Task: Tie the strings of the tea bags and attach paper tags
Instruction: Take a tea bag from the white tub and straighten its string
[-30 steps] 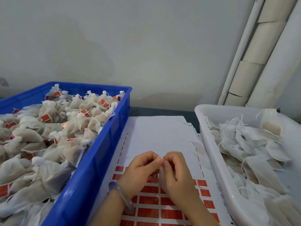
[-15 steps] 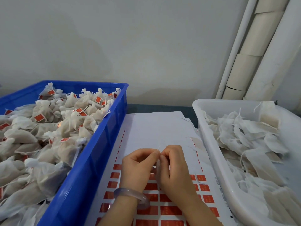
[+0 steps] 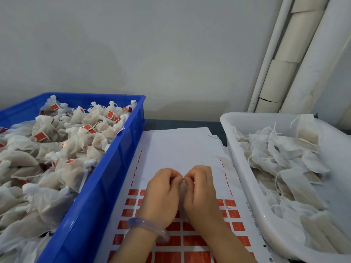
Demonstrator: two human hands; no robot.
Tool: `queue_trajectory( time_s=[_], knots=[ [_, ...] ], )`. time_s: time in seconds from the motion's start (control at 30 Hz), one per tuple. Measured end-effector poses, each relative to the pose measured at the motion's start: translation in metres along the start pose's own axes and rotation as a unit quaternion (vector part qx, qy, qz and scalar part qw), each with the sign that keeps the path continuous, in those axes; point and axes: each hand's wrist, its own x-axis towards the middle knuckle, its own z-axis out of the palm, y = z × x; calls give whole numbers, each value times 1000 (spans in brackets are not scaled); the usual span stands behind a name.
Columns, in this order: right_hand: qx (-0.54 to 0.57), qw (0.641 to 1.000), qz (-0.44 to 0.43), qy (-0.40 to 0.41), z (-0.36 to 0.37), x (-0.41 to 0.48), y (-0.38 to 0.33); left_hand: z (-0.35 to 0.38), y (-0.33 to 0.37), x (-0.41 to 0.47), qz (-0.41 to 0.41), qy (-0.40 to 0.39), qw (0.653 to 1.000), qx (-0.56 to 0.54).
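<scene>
The left hand (image 3: 161,196) and right hand (image 3: 201,194) meet at the fingertips, fingers curled, both pinching the top of a tea bag (image 3: 182,194). The bag is mostly hidden between them, and its string is too fine to make out. They work above a sheet (image 3: 180,149) of red tags (image 3: 234,213) lying on the counter (image 3: 180,123). A blue crate (image 3: 106,177) to the left holds tied, tagged bags (image 3: 76,133). A white tub (image 3: 247,177) to the right holds untied bags (image 3: 284,158). A bracelet (image 3: 144,224) circles the left wrist.

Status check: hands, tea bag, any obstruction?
Left hand and right hand both pinch the string at fingertips, above tag sheet. Tea bag barely visible between them. Nothing blocking.
</scene>
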Motion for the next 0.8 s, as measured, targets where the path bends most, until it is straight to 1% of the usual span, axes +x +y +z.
queue_trajectory(
  time_s=[0.03,0.07,0.1,0.13,0.17,0.23,0.3,0.37,0.4,0.53,0.63,0.7,0.8],
  knots=[
    [1,1000,-7,-5,1,0,-1,-4,1,0,-62,-26,993,-94],
    [4,1000,-15,-11,2,0,-1,-9,1,1,-127,-67,966,-213],
    [9,1000,-24,-15,3,0,-1,-13,1,2,-171,-110,925,-320],
    [14,999,-31,-18,3,0,-1,-17,1,2,-189,-137,893,-386],
    [17,999,-36,-17,3,1,0,-19,0,2,-193,-155,874,-418],
    [29,999,-44,-6,0,2,3,-22,0,3,-191,-168,862,-438],
    [74,996,-52,-11,-5,0,6,-21,-1,3,-182,-164,867,-433],
    [133,990,-30,-24,-6,-2,4,-22,-3,3,-171,-150,880,-417],
    [143,989,-15,-18,-5,-3,4,-22,-3,4,-168,-141,886,-408],
    [110,993,0,30,-2,-2,5,-19,-3,3,-166,-101,911,-365],
    [108,993,-4,51,-6,-1,3,-14,-2,2,-153,-95,931,-317],
    [122,992,20,41,-8,-1,0,-12,0,0,-145,-98,942,-287],
    [136,988,71,-8,-6,-1,0,-12,0,-1,-124,-92,954,-256]
  ],
)
